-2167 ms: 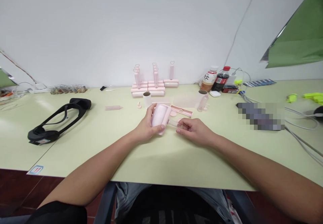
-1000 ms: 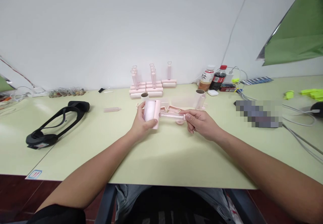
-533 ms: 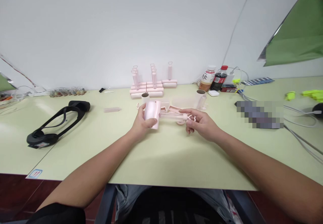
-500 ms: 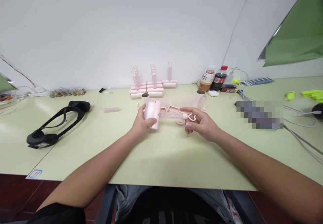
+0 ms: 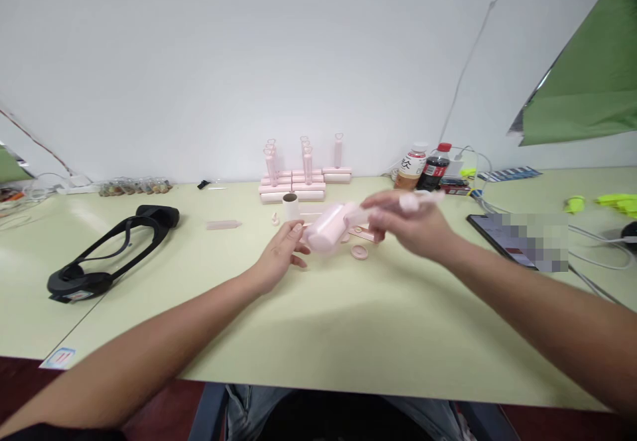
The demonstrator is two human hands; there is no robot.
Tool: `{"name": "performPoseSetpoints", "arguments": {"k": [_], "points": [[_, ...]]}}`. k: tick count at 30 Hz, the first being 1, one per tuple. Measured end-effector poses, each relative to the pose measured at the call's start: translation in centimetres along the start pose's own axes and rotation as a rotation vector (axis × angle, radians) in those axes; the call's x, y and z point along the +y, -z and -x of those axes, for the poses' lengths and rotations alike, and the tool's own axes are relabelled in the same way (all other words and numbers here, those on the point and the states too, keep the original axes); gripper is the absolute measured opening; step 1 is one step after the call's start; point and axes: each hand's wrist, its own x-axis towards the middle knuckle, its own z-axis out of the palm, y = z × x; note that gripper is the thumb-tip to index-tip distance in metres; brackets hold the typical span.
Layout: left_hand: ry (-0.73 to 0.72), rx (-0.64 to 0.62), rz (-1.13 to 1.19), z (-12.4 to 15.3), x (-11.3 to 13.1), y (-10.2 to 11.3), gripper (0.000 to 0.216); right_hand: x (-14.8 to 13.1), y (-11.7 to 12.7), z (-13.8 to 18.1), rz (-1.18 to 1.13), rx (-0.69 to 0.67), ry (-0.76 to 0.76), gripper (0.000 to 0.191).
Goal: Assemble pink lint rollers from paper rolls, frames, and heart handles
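My right hand [image 5: 415, 229] grips the handle of a pink lint roller [image 5: 331, 227] and holds it above the pale green table [image 5: 318, 321], roller head pointing left and down. The hand and roller are smeared by motion. My left hand [image 5: 280, 253] lies just left of the roller head with its fingers loosely apart and nothing in them. Under the roller lie loose pink parts, among them a round pink cap [image 5: 359, 252] and a flat pink tray piece [image 5: 365, 234]. A cardboard tube [image 5: 290, 207] stands behind my left hand.
Finished pink rollers [image 5: 304, 176] are stacked at the back by the wall. Two drink bottles [image 5: 423, 167] stand to the right, then a phone [image 5: 507, 235] and cables. A black headset [image 5: 112, 245] lies at the left. A loose pink handle [image 5: 223, 225] rests mid-left.
My left hand has let go of the roller head and dropped toward the table. My right hand has lifted the whole roller by its handle and swung it up and to the right.
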Motion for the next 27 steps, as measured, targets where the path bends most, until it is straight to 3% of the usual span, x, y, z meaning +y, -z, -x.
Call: {"name": "performPoseSetpoints", "arguments": {"k": [4,7,9,12,16,19,27], "points": [[-0.174,0.048,-0.643,0.0,0.2,6.3,0.045,-1.9,3.4,-6.3,0.245,0.243,-0.004,0.032],[-0.351,0.015,-1.188,-0.8,0.3,11.7,0.038,-0.8,5.3,-11.7,0.338,0.218,-0.11,0.035],[-0.339,0.013,-1.424,-1.9,0.3,14.5,0.038,1.1,5.8,-15.0,0.408,0.181,-0.202,0.037],[-0.163,0.095,-1.584,-4.0,-0.1,17.0,0.048,4.2,5.2,-18.9,0.511,0.155,-0.325,0.038],[0.116,0.061,-1.606,-6.5,-0.8,17.9,0.057,7.1,3.3,-21.6,0.548,0.116,-0.42,0.034],[0.245,-0.017,-1.539,-7.2,-1.2,17.9,0.046,8.1,2.3,-22.5,0.536,0.084,-0.475,0.031],[0.129,-0.082,-1.409,-6.3,-1.0,15.4,0.031,10.4,1.3,-23.6,0.487,0.097,-0.528,0.025]]}}
